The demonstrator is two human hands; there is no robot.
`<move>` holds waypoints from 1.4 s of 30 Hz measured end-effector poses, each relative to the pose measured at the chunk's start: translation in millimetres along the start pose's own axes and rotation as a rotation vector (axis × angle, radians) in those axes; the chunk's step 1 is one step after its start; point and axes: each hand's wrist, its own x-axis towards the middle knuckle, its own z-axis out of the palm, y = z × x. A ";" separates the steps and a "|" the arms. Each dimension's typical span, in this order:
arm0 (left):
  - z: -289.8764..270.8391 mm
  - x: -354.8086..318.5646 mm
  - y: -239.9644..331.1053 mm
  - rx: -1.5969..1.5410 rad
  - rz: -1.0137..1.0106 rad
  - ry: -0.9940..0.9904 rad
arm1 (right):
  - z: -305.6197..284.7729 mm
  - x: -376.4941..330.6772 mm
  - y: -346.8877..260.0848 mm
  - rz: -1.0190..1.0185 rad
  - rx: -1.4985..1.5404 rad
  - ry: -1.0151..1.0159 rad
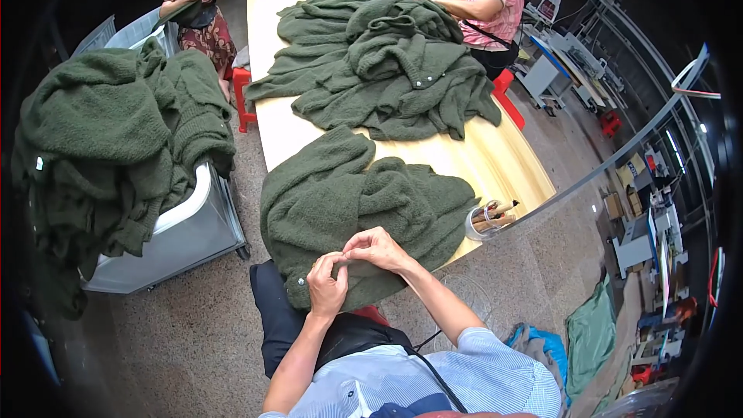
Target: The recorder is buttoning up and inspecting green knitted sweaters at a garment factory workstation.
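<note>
A dark green fuzzy knit garment (325,193) lies over the near end of the table and hangs down across my lap. Above its lower edge, my left hand (328,288) is closed, with thumb and fingertips pinched together. My right hand (378,250) meets it there in a pinch of its own, the fingertips of both hands almost touching. Whatever sits between them is too small to make out. A small shiny button (301,282) shows on the garment just left of my left hand.
More green knitwear (387,54) is heaped along the wooden table (511,162). At its near right corner stands a clear cup (477,226) of sticklike tools. A white wheeled bin (182,236) overflows with garments at left. Several people sit or stand around the far end, near red stools (241,101).
</note>
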 end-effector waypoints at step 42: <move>-7.4 12.6 -9.1 0.048 -0.003 -0.137 | 2.8 -18.9 5.3 -0.143 -0.183 0.060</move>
